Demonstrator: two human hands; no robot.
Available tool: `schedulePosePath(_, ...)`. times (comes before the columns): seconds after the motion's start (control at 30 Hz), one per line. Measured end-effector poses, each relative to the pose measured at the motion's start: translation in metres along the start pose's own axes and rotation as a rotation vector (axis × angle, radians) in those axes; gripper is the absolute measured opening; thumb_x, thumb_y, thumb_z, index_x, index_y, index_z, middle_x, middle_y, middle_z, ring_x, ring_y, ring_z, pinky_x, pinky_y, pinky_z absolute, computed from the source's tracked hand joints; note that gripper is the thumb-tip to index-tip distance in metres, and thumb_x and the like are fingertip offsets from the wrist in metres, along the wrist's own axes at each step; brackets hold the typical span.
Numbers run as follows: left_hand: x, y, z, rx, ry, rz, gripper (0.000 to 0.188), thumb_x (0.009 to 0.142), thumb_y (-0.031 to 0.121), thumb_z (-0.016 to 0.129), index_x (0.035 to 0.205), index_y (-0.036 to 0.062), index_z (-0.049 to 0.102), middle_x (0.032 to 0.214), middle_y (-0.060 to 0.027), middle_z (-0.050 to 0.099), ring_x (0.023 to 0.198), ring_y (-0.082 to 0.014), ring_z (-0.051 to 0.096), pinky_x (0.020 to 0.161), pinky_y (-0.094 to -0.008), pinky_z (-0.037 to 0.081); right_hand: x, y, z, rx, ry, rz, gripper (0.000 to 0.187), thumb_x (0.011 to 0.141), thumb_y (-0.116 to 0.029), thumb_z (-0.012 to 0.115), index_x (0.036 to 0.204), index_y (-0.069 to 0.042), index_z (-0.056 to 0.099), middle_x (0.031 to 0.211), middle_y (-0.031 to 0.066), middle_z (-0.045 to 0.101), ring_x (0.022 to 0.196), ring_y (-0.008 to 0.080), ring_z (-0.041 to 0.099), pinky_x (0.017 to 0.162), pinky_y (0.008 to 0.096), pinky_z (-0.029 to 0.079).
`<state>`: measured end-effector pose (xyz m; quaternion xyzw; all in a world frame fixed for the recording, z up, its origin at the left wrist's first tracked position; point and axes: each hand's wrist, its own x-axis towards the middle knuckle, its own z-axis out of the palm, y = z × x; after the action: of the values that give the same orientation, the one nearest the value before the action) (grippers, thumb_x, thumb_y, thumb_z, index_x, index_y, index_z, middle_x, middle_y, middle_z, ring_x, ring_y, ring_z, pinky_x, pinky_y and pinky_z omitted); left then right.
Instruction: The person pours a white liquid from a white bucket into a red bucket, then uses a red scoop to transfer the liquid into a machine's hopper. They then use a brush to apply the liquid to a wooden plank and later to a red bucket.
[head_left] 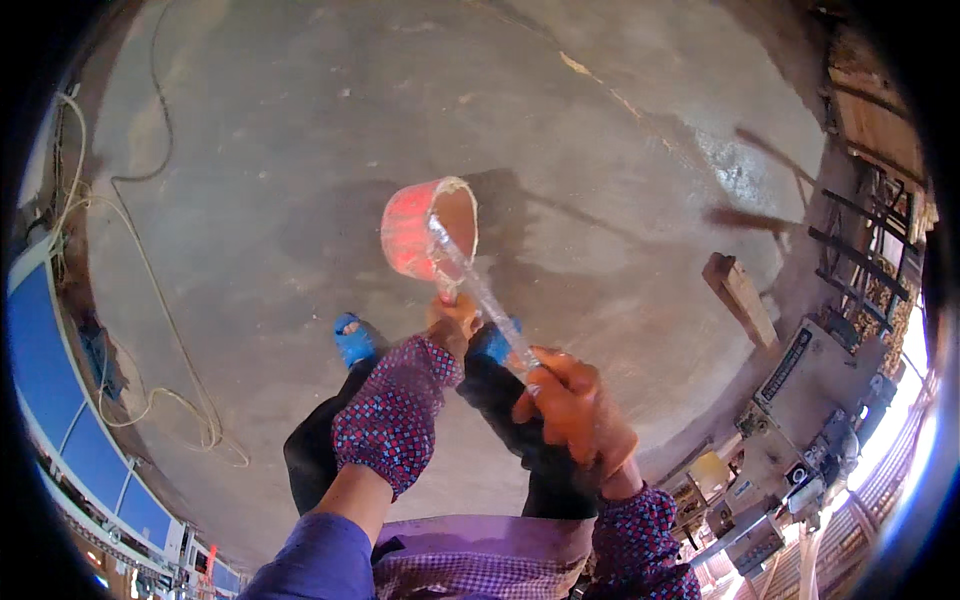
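A red plastic dipper (pixel 408 235) with a pale crust around its rim hangs above the floor, tilted with its mouth toward the right. My left hand (pixel 455 316) is closed around its short handle. In my right hand (pixel 575 405), which looks orange like a glove, is a long thin silvery stick (pixel 487 300). The far end of the stick reaches into the dipper's mouth, against or close to its inner wall. What the dipper holds, if anything, is hard to make out. Both forearms wear patterned sleeve covers, and a purple checked apron (pixel 480 555) shows below.
Blue slippers (pixel 354 340) are on my feet below the dipper. Grey concrete floor (pixel 300 110) spreads ahead. Pale hoses (pixel 165 330) trail along the left beside blue panels (pixel 55 350). To the right stand a wooden beam (pixel 742 303), a grey machine (pixel 795 385) and dark metal racks (pixel 860 250).
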<state>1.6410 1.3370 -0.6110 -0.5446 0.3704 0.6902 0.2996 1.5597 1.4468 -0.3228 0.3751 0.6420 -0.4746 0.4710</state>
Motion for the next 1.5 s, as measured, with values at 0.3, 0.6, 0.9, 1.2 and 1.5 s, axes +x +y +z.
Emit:
schedulePosePath(0.3, 0.09, -0.093, -0.032, -0.399, 0.032, -0.009, 0.016, 0.09, 0.031, 0.051, 0.091, 0.0144, 0.051, 0.08, -0.0084, 0.052, 0.062, -0.028, 0.054, 0.052, -0.0411, 0.046, -0.013, -0.015, 0.065, -0.037, 0.095, -0.06, 0.031, 0.092, -0.015, 0.048, 0.114, 0.005, 0.056, 0.076, 0.0174, 0.066, 0.066, 0.0248, 0.066, 0.059, 0.0352, 0.05)
schedulePosePath(0.6, 0.023, -0.048, 0.021, -0.491, -0.2, -0.142, 0.02, 0.087, 0.032, 0.053, 0.088, 0.0121, 0.054, 0.081, -0.0092, 0.057, 0.065, -0.0282, 0.057, 0.053, -0.0452, 0.047, 0.056, 0.033, 0.099, -0.011, 0.36, -0.262, 0.036, 0.089, -0.014, 0.053, 0.123, -0.002, 0.052, 0.094, 0.0153, 0.065, 0.071, 0.0155, 0.061, 0.066, 0.0328, 0.05)
schedulePosePath(0.9, 0.026, -0.015, -0.006, -0.421, -0.147, -0.114, 0.009, 0.086, 0.019, 0.056, 0.079, 0.0128, 0.054, 0.082, -0.0063, 0.06, 0.065, -0.0234, 0.057, 0.054, -0.044, 0.046, -0.017, 0.018, 0.005, -0.237, 0.064, -0.317, 0.028, 0.09, -0.011, 0.051, 0.115, 0.0, 0.057, 0.08, 0.0139, 0.063, 0.068, 0.0222, 0.065, 0.062, 0.0345, 0.051)
schedulePosePath(1.2, 0.03, -0.001, -0.034, -0.151, -0.042, -0.136, 0.02, 0.081, 0.004, 0.065, 0.087, 0.0163, 0.05, 0.081, -0.0028, 0.054, 0.064, -0.0192, 0.054, 0.056, -0.0348, 0.047, 0.003, 0.023, 0.015, -0.047, -0.078, -0.145, 0.032, 0.091, -0.012, 0.048, 0.119, 0.001, 0.057, 0.071, 0.0104, 0.062, 0.063, 0.0147, 0.064, 0.061, 0.0279, 0.049)
schedulePosePath(1.5, 0.007, 0.001, -0.004, -0.151, 0.039, -0.013, 0.025, 0.082, 0.008, 0.063, 0.093, 0.0226, 0.047, 0.079, -0.0029, 0.052, 0.067, -0.0198, 0.055, 0.056, -0.0355, 0.047, 0.038, 0.038, 0.063, 0.231, 0.01, -0.192, 0.031, 0.09, -0.01, 0.05, 0.118, -0.001, 0.059, 0.072, 0.0079, 0.062, 0.061, 0.0151, 0.063, 0.057, 0.0286, 0.048)
